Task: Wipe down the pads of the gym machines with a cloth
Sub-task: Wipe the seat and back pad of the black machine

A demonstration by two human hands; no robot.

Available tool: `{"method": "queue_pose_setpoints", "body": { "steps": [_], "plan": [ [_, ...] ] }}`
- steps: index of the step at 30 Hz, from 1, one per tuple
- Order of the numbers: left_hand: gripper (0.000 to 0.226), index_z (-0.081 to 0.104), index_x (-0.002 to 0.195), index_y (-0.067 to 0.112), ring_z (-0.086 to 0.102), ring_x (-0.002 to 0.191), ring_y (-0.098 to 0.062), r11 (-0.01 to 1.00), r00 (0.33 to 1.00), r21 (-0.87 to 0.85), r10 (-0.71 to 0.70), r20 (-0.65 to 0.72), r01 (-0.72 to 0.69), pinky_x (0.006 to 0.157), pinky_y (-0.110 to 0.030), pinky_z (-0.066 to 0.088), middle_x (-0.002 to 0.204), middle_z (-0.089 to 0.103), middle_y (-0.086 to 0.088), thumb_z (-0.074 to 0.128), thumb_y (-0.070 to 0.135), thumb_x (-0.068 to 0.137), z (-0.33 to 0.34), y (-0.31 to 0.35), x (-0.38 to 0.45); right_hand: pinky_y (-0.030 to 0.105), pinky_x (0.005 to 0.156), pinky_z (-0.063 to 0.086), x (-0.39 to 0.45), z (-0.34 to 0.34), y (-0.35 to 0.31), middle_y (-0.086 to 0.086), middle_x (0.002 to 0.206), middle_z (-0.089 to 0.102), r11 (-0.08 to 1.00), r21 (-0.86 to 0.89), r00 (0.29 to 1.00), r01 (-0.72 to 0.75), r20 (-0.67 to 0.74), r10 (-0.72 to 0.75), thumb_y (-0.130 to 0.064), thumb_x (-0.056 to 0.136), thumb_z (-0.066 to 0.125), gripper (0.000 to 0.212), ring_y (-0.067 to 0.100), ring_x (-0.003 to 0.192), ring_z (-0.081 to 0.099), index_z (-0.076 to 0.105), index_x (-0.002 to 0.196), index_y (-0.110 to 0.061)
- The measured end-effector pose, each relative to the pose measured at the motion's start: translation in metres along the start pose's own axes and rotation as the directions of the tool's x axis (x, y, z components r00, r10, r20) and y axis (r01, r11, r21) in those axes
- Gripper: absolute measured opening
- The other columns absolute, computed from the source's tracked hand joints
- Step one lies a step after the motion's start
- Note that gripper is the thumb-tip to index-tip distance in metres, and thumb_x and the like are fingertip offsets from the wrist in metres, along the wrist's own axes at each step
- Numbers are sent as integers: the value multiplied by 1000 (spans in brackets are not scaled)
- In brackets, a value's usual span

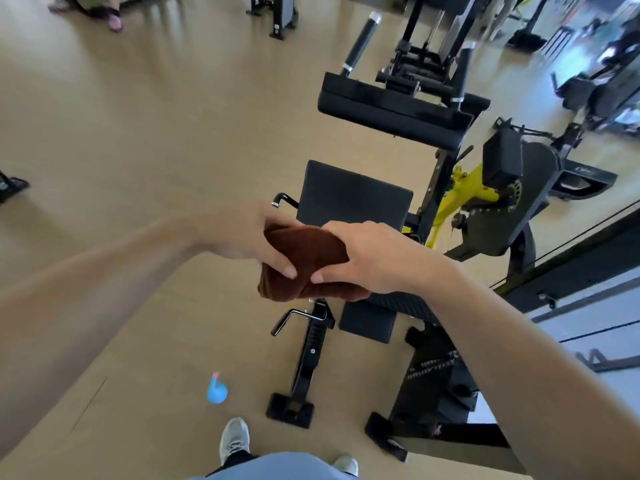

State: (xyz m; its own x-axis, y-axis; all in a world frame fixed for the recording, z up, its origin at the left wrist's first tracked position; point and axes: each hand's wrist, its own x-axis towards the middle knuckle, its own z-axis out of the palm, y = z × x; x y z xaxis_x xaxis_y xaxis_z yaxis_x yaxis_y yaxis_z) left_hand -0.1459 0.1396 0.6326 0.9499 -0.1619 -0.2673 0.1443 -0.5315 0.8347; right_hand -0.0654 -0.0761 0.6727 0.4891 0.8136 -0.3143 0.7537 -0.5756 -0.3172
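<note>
A folded brown cloth is held in the air between both hands, in front of a black gym machine. My left hand grips its left side, thumb on the near face. My right hand grips its right side, fingers curled over the top. Just behind the cloth lies the machine's square black seat pad. Farther back is a long black arm pad with two upright handles. A smaller black pad shows below the cloth.
The machine's black base bar and foot stand on the tan floor right by my grey shoes. A yellow-and-black pivot assembly sits to the right. More machines stand at the back and right. Someone's feet show top left.
</note>
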Motion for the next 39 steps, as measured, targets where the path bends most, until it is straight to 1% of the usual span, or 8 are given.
{"method": "queue_pose_setpoints", "body": {
  "steps": [5, 11, 20, 27, 30, 33, 36, 39],
  "plan": [
    [46, 77, 112, 29, 66, 62, 0, 978, 998, 210, 3, -56, 9, 54, -15, 51, 79, 74, 7, 91, 26, 68, 45, 56, 22, 30, 90, 53, -45, 0, 50, -16, 112, 67, 993, 113, 999, -31, -31, 35, -58, 86, 73, 51, 12, 103, 63, 56, 129, -38],
    [44, 77, 105, 37, 69, 77, 0, 936, 1000, 351, 3, 9, -6, 74, -33, 59, 83, 75, 19, 90, 45, 64, 95, 102, 65, 25, 84, 50, -95, 8, 113, -22, 101, 66, 970, 222, 990, -98, -76, 118, -55, 80, 80, 50, 7, 98, 62, 58, 123, -42],
    [50, 76, 113, 37, 69, 84, -1, 873, 980, 477, 6, 200, -103, 69, -23, 56, 93, 76, 16, 86, 52, 67, 149, 161, 122, 32, 92, 58, -157, 29, 183, -20, 114, 66, 866, 465, 966, -184, -77, 247, -36, 79, 88, 61, 5, 106, 64, 55, 130, -43],
    [56, 67, 124, 44, 67, 91, -2, 838, 956, 536, -69, 286, -100, 83, -28, 58, 100, 74, 19, 76, 65, 72, 163, 176, 141, 28, 117, 34, -182, 75, 186, -20, 159, 38, 669, 709, 890, -223, -132, 436, -27, 88, 81, 89, 5, 141, 42, 29, 159, -40],
    [60, 55, 135, 43, 61, 105, -1, 859, 912, 499, -111, 395, -112, 86, -15, 48, 117, 66, 23, 72, 59, 80, 146, 176, 136, 12, 101, 35, -179, 86, 155, -26, 147, 48, 412, 902, 780, -127, -166, 604, -44, 101, 56, 55, -3, 136, 45, 38, 153, -42],
    [66, 45, 140, 47, 53, 118, -2, 860, 870, 497, -153, 469, -117, 97, -17, 43, 131, 57, 25, 71, 60, 81, 129, 172, 133, -1, 71, 45, -161, 91, 129, -32, 118, 59, 232, 971, 808, -62, -87, 582, -53, 100, 47, 41, -13, 106, 61, 41, 141, -50],
    [66, 42, 141, 49, 51, 121, -4, 830, 867, 544, -177, 465, -122, 104, -26, 43, 135, 53, 24, 65, 66, 81, 121, 164, 135, 6, 65, 50, -139, 89, 116, -16, 124, 60, 212, 976, 751, -44, -108, 651, -59, 96, 53, 50, -2, 106, 61, 39, 141, -43],
    [70, 42, 144, 45, 51, 118, -5, 817, 873, 570, -213, 439, -87, 95, -23, 44, 137, 54, 19, 50, 75, 81, 113, 154, 141, 26, 93, 54, -123, 85, 116, -9, 128, 63, 137, 988, 696, -76, -46, 717, -66, 91, 59, 62, 9, 113, 62, 45, 144, -37]
  ]
}}
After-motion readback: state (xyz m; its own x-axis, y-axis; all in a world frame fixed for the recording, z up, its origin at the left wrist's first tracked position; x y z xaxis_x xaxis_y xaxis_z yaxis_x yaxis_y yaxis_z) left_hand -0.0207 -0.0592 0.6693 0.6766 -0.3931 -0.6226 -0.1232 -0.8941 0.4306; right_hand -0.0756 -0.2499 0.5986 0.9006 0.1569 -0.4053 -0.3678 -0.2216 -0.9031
